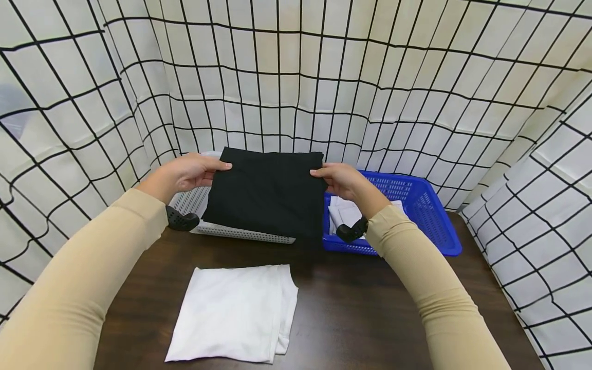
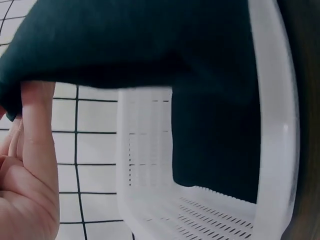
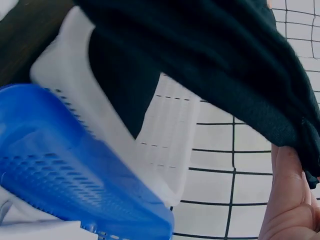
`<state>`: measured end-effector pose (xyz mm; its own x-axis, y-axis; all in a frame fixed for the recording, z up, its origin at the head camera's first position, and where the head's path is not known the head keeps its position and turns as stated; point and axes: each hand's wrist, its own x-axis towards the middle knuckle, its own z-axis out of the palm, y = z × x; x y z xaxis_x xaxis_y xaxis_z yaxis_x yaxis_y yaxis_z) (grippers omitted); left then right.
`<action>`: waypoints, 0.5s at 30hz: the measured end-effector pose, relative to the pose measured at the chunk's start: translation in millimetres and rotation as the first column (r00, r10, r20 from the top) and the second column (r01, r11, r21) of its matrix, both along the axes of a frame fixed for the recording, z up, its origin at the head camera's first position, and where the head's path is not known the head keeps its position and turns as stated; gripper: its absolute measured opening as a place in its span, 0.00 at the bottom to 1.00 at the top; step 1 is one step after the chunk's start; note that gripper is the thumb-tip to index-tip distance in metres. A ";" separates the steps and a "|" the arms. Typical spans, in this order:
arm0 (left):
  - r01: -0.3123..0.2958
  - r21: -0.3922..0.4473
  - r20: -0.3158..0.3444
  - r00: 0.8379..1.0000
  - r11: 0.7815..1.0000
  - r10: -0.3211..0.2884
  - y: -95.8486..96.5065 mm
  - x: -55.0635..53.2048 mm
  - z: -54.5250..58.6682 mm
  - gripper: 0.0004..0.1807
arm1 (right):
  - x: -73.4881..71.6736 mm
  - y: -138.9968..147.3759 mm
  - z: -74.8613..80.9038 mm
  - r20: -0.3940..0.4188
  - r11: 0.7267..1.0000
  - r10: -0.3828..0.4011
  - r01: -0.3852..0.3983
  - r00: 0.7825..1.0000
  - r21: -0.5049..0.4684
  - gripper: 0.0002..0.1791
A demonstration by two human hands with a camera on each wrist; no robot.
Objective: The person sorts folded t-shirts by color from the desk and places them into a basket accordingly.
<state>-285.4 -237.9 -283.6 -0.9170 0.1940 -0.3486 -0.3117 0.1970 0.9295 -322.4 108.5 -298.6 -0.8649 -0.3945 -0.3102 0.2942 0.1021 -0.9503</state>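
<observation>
A folded black cloth [image 1: 268, 192] is held up by both hands over the white basket [image 1: 245, 234]. My left hand [image 1: 191, 172] pinches its upper left corner, thumb on top. At the upper right corner my right hand [image 1: 341, 180] pinches it the same way. In the left wrist view, the cloth [image 2: 125, 45] hangs above the white basket [image 2: 277, 125], and dark fabric also shows inside that basket. The right wrist view shows fingers [image 3: 290, 175] beneath the cloth's edge. A folded white cloth [image 1: 231, 313] lies on the table in front.
A blue basket [image 1: 430, 216] stands right of the white one, with white cloths [image 1: 344, 210] in it. Both baskets rest on a dark brown table [image 1: 361, 308]. A black wire grid [image 1: 300, 77] backed by white sheeting encloses the back and sides.
</observation>
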 end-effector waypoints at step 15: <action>-0.090 -0.097 -0.080 0.993 0.991 0.083 -14.5 -13.3 4.5 0.15 | -20.2 -34.6 -0.7 0.013 0.995 -0.092 0.092 0.996 -0.047 0.22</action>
<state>-298.7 -252.4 -279.2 -0.9533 0.0805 -0.2910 -0.2609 0.2654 0.9281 -342.6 73.9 -299.3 -0.8949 -0.3280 -0.3027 0.3107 0.0293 -0.9501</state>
